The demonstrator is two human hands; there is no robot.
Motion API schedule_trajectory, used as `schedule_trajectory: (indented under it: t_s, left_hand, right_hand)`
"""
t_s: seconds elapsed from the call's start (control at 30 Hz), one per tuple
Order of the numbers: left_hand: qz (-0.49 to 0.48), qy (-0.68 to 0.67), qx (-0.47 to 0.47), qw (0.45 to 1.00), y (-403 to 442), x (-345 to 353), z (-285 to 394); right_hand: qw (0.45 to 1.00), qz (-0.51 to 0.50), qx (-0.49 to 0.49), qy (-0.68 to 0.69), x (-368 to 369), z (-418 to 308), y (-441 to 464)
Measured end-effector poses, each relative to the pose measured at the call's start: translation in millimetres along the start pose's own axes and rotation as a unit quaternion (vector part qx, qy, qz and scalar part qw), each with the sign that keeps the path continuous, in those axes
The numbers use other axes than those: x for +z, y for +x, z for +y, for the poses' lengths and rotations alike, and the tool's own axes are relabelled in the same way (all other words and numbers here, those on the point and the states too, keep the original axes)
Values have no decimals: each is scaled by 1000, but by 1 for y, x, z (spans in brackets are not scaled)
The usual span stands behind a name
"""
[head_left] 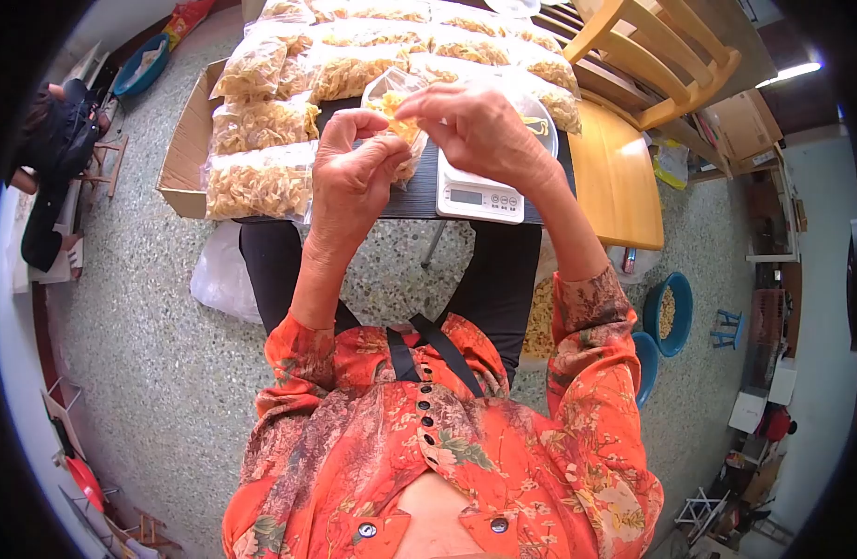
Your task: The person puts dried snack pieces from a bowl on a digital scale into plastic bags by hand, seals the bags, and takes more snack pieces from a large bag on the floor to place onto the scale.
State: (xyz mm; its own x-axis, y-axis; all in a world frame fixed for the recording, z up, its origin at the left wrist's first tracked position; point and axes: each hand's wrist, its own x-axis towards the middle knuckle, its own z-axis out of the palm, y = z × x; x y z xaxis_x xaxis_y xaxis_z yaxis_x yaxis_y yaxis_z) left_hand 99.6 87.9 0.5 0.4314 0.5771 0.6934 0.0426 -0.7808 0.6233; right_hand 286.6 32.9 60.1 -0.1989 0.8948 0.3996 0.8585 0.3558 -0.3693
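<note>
Clear plastic bag (pixel 388 86), one: edge pinched by left hand (pixel 358 170); right hand (pixel 484 130), fingers held together over it, grip not discernible; digital scale (pixel 481 198) placed alongside.

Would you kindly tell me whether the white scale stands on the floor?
No, the white scale stands on the dark table, beside the bag being handled.
</note>
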Motion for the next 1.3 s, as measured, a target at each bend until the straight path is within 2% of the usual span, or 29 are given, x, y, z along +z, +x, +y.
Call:
schedule_trajectory:
  t_s: [0.03,0.13,0.27,0.33,0.43,0.57,0.63,0.67,0.7,0.77,0.83,0.87,0.9,0.97,1.03,1.1,1.17,1.23,1.3]
  left_hand:
    - [-5,-10,-3,1000,0,0,0]
    - [-4,-20,-8,1000,-2,1,0]
    - [1,-36,-2,999,-2,0,4]
    - [3,-59,-7,998,-2,1,6]
    - [-2,-37,-11,999,-2,0,6]
    - [-18,-48,-2,999,1,2,8]
    - [-7,-40,-27,999,2,2,5]
    - [-8,-32,-35,999,2,1,4]
    - [-10,-35,-34,999,1,0,3]
    - [-10,-22,-44,999,0,0,-1]
    - [-12,-24,-48,998,-2,1,-1]
    - [-8,-23,-45,999,-2,1,0]
    - [-4,-21,-42,999,-2,1,0]
    - [-4,-21,-39,999,-2,3,0]
    - [-5,-19,-38,999,-2,2,1]
    - [-6,-6,-26,1000,-1,2,4]
    - [-8,-6,-24,1000,0,1,6]
    - [-10,-5,-24,1000,-1,0,7]
    - [-10,-2,-20,1000,-1,1,8]
  right_hand:
    - [1000,-1,1,1,-1,-2,-5]
    - [995,-97,-3,-25,-3,-6,-12]
    - [991,-132,-6,-32,8,1,-3]
    - [980,-194,30,-23,15,1,3]
    - [971,-223,69,-55,17,-1,12]
    - [974,-204,81,-57,13,3,7]
    - [986,-137,82,50,-4,3,2]
    - [996,-72,15,43,-8,15,-5]
    - [979,-88,116,142,-23,8,-10]
    - [941,8,136,309,-28,30,-20]
    - [966,63,229,104,-40,44,-32]
    - [978,82,191,-9,-46,47,-40]
    - [978,83,192,-10,-47,54,-47]
    - [977,73,168,-109,-36,79,-62]
    - [972,60,196,-115,-30,84,-67]
    - [954,20,208,-214,-22,88,-70]
    - [953,-11,233,-192,-14,93,-69]
    - [947,-55,207,-240,-11,80,-64]
    - [951,-30,171,-254,-1,88,-66]
